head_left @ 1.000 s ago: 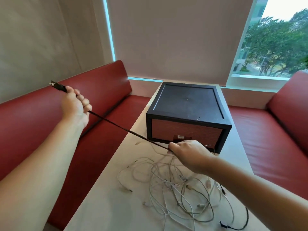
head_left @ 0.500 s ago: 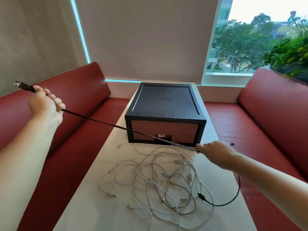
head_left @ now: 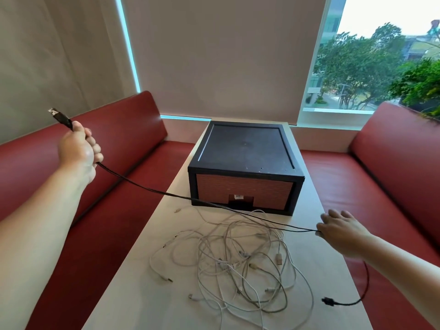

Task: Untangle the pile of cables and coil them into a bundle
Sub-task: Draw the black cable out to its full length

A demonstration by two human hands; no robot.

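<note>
A black cable [head_left: 181, 196] stretches in the air across the table. My left hand [head_left: 79, 152] grips it near its USB plug, raised over the left bench. My right hand [head_left: 340, 231] pinches the cable over the table's right edge, with the other fingers spread. Past that hand the cable's tail hangs down and curls back to a black plug [head_left: 328, 301] on the table. A tangled pile of white cables [head_left: 240, 256] lies on the table below the black one, several plugs sticking out.
A black-framed drawer box [head_left: 245, 167] with a reddish front stands at the far end of the pale table [head_left: 142, 303]. Red benches [head_left: 123, 129] run along both sides. A window with a lowered blind is behind.
My right hand has slid further right along the black cable, to the table's right edge. More of the cable is out of the pile, and its tail plug has moved right.
</note>
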